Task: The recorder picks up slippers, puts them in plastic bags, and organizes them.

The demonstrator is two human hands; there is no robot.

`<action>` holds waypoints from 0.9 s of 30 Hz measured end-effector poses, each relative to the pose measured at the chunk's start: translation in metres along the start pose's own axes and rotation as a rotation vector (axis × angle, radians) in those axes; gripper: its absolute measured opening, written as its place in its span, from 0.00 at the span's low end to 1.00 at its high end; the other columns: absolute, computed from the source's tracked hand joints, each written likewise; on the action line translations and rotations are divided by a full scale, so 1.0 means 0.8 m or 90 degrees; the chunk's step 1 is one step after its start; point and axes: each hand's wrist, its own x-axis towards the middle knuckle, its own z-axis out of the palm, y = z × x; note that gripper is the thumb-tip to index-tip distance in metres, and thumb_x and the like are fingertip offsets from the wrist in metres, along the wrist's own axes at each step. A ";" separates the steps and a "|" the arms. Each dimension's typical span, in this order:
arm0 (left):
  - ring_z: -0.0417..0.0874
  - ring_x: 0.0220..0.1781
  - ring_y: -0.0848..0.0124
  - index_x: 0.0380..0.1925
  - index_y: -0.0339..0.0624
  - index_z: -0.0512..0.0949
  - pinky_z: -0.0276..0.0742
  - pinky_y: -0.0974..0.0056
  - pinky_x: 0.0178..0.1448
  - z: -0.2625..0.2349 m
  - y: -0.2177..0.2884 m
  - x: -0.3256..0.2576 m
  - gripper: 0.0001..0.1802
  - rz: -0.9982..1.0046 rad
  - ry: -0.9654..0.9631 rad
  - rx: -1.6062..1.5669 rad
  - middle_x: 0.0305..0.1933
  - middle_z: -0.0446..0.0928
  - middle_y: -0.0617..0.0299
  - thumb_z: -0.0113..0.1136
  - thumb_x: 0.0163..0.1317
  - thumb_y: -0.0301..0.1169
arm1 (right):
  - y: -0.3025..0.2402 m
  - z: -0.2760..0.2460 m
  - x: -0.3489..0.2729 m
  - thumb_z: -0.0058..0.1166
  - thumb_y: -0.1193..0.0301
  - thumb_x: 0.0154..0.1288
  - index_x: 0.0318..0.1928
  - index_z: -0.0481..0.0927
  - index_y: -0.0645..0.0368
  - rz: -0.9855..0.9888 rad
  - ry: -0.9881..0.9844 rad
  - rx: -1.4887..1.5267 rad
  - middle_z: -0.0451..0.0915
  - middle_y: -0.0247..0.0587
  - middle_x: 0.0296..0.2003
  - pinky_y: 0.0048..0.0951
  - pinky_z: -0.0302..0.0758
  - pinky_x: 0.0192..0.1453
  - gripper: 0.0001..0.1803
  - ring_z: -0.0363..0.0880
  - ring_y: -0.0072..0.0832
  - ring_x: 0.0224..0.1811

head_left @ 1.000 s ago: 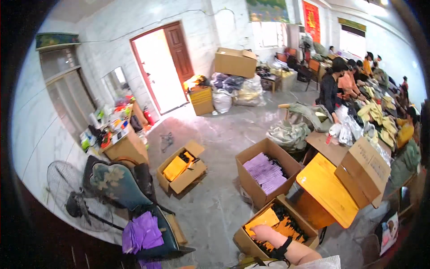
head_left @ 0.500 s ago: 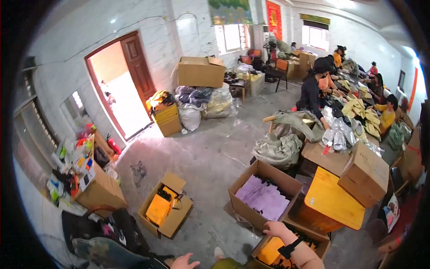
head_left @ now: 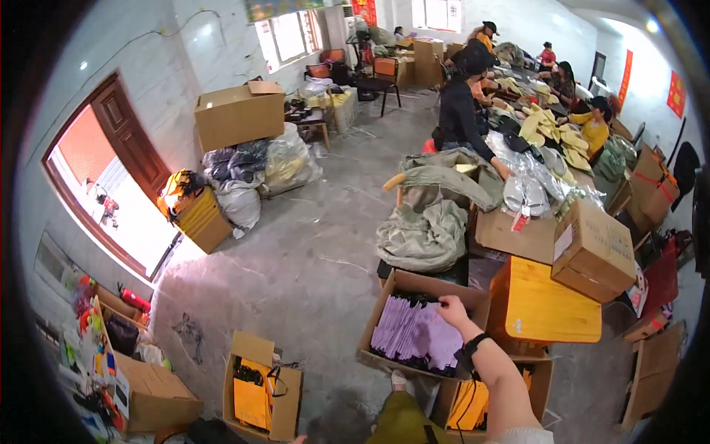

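Note:
My right hand [head_left: 452,311], with a black band on the wrist, reaches into an open cardboard box [head_left: 364,351]. Its fingers pinch the edge of a flat purple piece [head_left: 427,333], which leans apart from the tightly packed row of similar purple pieces [head_left: 392,323]. Black cords or straps show among them; their exact kind is unclear. Only a sliver of my left hand [head_left: 299,439] appears at the lower edge, beside a smaller box [head_left: 288,403] of orange pieces [head_left: 251,396]. Its fingers are mostly out of the picture.
Under my right forearm stands another box with orange pieces [head_left: 467,405]. A yellow-topped table [head_left: 547,307] and a closed carton [head_left: 594,248] are to the right. Beyond the purple box lies a grey-green cloth heap [head_left: 421,237]. People work along a piled table; one wears dark clothes [head_left: 462,111].
My right hand has moved from the orange box's rim into the purple box and taken hold of a piece. My left hand has mostly dropped out of view. The view has shifted to the right.

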 end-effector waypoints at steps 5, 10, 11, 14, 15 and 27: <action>0.75 0.60 0.51 0.62 0.36 0.67 0.72 0.54 0.59 -0.025 -0.002 0.076 0.34 -0.211 -0.131 0.020 0.56 0.75 0.43 0.61 0.59 0.43 | 0.045 0.022 0.171 0.63 0.63 0.51 0.52 0.77 0.58 0.052 0.160 -0.052 0.59 0.58 0.66 0.43 0.70 0.62 0.27 0.70 0.53 0.59; 0.76 0.59 0.54 0.59 0.33 0.69 0.73 0.56 0.57 -0.003 -0.050 0.132 0.31 -0.271 -0.080 -0.013 0.54 0.77 0.44 0.60 0.61 0.41 | 0.036 0.046 0.266 0.62 0.66 0.54 0.60 0.72 0.57 0.212 0.119 -0.091 0.38 0.57 0.73 0.41 0.72 0.59 0.32 0.68 0.52 0.62; 0.77 0.58 0.53 0.58 0.33 0.70 0.73 0.56 0.57 0.003 -0.064 0.135 0.30 -0.242 -0.038 -0.066 0.53 0.77 0.44 0.60 0.61 0.40 | 0.032 0.050 0.277 0.63 0.66 0.54 0.62 0.71 0.57 0.262 0.095 -0.060 0.36 0.56 0.73 0.40 0.72 0.59 0.33 0.68 0.50 0.63; 0.78 0.55 0.52 0.57 0.35 0.72 0.74 0.55 0.55 -0.019 -0.003 0.183 0.27 -0.200 -0.056 -0.026 0.51 0.78 0.44 0.61 0.61 0.39 | 0.110 0.048 0.308 0.65 0.68 0.53 0.65 0.68 0.58 0.323 0.080 0.068 0.41 0.52 0.73 0.35 0.74 0.51 0.37 0.76 0.39 0.51; 0.78 0.55 0.52 0.57 0.35 0.72 0.74 0.55 0.55 -0.021 0.007 0.200 0.27 -0.185 -0.064 -0.028 0.51 0.78 0.44 0.61 0.61 0.39 | 0.149 0.039 0.315 0.64 0.70 0.54 0.64 0.69 0.60 0.277 0.068 0.131 0.65 0.50 0.63 0.31 0.74 0.46 0.36 0.76 0.32 0.43; 0.79 0.52 0.53 0.59 0.42 0.70 0.76 0.56 0.51 -0.056 0.051 0.278 0.25 0.013 -0.126 -0.145 0.54 0.77 0.51 0.58 0.64 0.38 | -0.299 0.031 0.135 0.49 0.71 0.69 0.59 0.75 0.60 -0.066 -0.377 0.792 0.74 0.36 0.54 0.29 0.59 0.67 0.19 0.68 0.26 0.60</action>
